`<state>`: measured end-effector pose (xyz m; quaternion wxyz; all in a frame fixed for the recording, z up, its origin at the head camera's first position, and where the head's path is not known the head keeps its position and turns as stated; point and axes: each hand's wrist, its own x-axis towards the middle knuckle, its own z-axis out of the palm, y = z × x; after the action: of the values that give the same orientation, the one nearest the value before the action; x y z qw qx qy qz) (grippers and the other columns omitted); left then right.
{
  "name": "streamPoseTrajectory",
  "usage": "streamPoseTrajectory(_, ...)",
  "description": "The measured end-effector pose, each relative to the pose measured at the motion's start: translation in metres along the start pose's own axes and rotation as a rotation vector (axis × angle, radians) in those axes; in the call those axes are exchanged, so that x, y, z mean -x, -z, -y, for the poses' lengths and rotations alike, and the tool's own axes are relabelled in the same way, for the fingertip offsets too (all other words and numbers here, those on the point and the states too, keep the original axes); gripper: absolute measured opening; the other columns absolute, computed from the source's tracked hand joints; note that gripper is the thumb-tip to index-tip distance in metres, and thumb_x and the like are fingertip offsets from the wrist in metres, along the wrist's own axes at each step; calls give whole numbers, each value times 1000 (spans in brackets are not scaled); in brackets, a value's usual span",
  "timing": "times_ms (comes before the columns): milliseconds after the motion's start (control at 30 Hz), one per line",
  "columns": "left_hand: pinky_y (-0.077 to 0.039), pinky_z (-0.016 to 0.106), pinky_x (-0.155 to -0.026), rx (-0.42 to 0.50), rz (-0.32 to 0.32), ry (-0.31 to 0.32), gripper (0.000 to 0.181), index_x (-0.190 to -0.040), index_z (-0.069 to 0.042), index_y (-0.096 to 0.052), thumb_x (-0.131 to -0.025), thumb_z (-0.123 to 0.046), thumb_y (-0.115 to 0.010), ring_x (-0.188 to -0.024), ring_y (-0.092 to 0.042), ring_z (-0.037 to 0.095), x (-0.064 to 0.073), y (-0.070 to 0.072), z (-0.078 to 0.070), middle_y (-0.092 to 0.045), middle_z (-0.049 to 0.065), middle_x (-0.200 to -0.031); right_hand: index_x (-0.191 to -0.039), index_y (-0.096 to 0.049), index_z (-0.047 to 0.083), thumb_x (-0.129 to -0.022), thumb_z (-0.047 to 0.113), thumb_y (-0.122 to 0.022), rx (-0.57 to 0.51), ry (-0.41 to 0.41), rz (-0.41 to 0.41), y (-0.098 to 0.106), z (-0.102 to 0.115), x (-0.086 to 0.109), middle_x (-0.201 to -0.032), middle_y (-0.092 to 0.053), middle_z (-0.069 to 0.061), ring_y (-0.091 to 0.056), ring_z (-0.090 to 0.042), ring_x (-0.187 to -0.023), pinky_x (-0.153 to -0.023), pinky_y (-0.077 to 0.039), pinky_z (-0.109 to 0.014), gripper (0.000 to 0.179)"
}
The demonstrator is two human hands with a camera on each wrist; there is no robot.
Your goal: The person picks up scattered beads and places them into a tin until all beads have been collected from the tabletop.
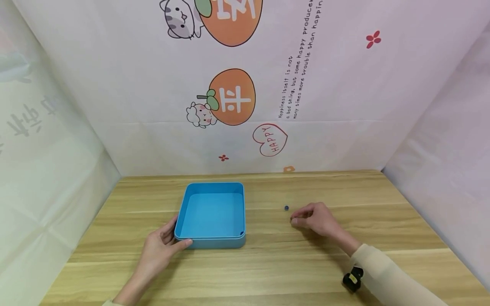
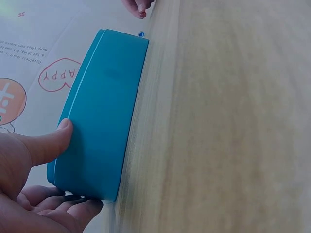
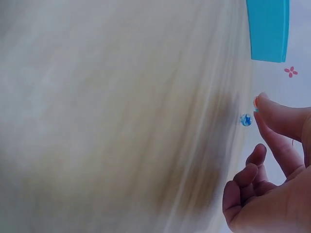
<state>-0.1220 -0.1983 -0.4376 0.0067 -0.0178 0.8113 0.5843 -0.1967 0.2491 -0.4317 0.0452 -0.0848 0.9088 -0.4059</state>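
Note:
A shallow blue box (image 1: 210,243) with an open top sits on the table, a small dark round thing (image 1: 241,233) in its front right corner. My left hand (image 1: 158,248) grips the box's front left corner, thumb on the front wall and fingers round the left side. Right of the box, my right hand (image 1: 317,219) pinches a small marble (image 3: 256,103) between thumb and index finger; orange shows on it, and the fingertips cover most of it. Just beyond those fingertips lies a blue glass marble (image 1: 286,208). The other right fingers are curled loosely toward the palm.
The wood-grain table (image 1: 275,272) runs back to a white printed sheet (image 1: 333,140), with more pale sheeting at both sides. A black device (image 1: 352,279) is worn at the right wrist, by the sleeve (image 1: 386,272).

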Motion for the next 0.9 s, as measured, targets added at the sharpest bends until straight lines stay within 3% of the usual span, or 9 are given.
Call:
streamPoseTrajectory(467, -48, 41, -108, 2, 3, -10, 89, -159, 7, -36, -89, -8, -88, -145, -42, 38, -1, 0, 3, -37, 28, -161, -107, -84, 7, -92, 19, -85, -133, -45, -2, 6, 15, -6, -102, -69, -8, -51, -23, -86, -62, -43, -29, 20)
streamPoseTrajectory(900, -48, 40, -108, 3, 1, 6, 90, -160, 6, -36, -89, -10, -88, -145, -41, 37, 0, -1, 0, -36, 27, -161, -109, -85, 11, -93, 26, -84, -166, -40, -3, 9, 31, -14, -103, -66, -8, -47, -23, -87, -67, -39, -31, 22)
